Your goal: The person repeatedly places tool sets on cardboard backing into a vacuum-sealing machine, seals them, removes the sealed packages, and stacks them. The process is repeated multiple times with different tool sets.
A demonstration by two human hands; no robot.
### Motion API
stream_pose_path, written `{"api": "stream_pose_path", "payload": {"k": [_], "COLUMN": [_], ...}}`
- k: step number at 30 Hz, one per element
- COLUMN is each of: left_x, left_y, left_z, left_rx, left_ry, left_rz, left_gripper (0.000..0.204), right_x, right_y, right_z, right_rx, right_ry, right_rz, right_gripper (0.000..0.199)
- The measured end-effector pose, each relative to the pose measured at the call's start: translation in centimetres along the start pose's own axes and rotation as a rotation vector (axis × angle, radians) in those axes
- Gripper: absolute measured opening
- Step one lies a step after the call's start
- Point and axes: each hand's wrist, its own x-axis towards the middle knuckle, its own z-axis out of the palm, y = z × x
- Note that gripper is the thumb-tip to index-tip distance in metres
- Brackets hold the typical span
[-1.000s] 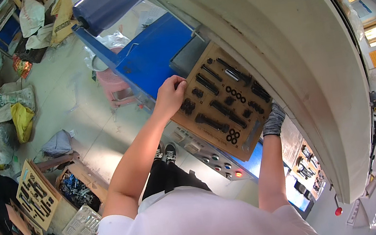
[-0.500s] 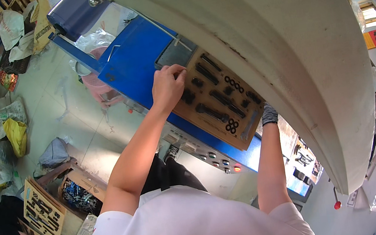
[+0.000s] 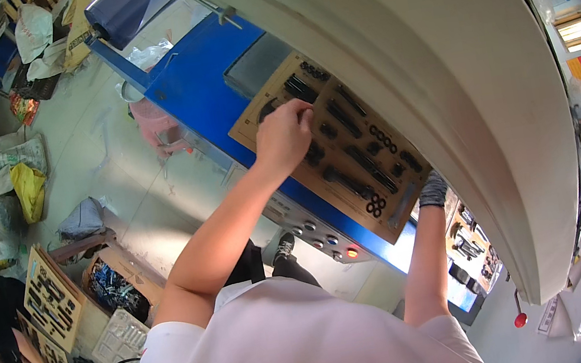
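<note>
Under a large cream machine hood (image 3: 456,81) lies a brown cardboard sheet (image 3: 330,194) with black parts laid out on it: rods, rings and small blocks. A second cardboard section (image 3: 241,130), also with black parts, adjoins it on the left. My bare left hand (image 3: 284,136) is closed, its fingers pinched at the seam between the two sections. My right hand (image 3: 433,190), in a grey glove, grips the sheet's right end; its fingertips are partly hidden by the hood and the sheet. Beneath the cardboard is a blue machine table (image 3: 196,79).
A control panel (image 3: 314,236) with knobs and a lit button runs along the near edge. A roll of clear film (image 3: 130,10) hangs far left. Beside a pink stool (image 3: 155,123) are bags on the floor. More loaded cardboard sheets (image 3: 52,296) stand lower left, near another person's arm (image 3: 30,352).
The cardboard has slid right, bringing the second section into view on the left. Both my hands have shifted right with it.
</note>
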Motion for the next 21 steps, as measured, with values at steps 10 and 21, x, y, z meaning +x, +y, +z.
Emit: {"api": "stream_pose_path", "payload": {"k": [10, 21], "left_x": [-10.3, -15.5], "left_y": [4.9, 5.6], "left_z": [12.3, 18.2], "left_rx": [0.162, 0.284], "left_ry": [-0.197, -0.083], "left_rz": [0.006, 0.076], "left_gripper": [0.045, 0.031], "right_x": [1.8, 4.5], "right_y": [-0.5, 4.2], "right_z": [-17.6, -21.0], "right_rx": [0.024, 0.065], "right_ry": [0.066, 0.007], "right_rz": [-0.032, 0.008], "right_gripper": [0.036, 0.035]}}
